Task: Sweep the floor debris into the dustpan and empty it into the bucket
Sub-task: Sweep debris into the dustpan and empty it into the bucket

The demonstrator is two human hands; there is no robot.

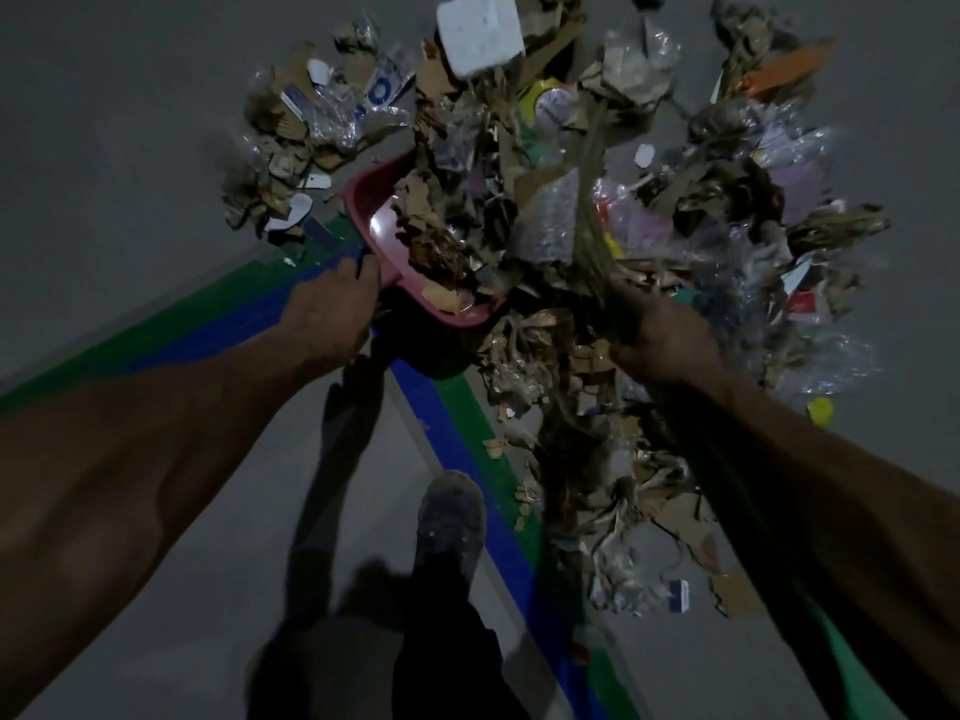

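Here my left hand (332, 298) is gripping the red dustpan's (363, 200) near edge, fingers curled, while my right hand (670, 335) is clutching the broom (592, 200) amid cardboard debris (571, 366); bare floor (130, 148) is lying open left.

This looks like a warehouse or factory floor rather than a home: the smooth grey concrete floor (130, 122) carries painted blue and green lane stripes (467, 444) that meet at an angle, the sort of marking used for walkways or storage zones. The heap of debris (597, 226) on it is packing waste, with torn brown cardboard, clear plastic film, bubble wrap and a white foam block (480, 31). The lighting is dim.
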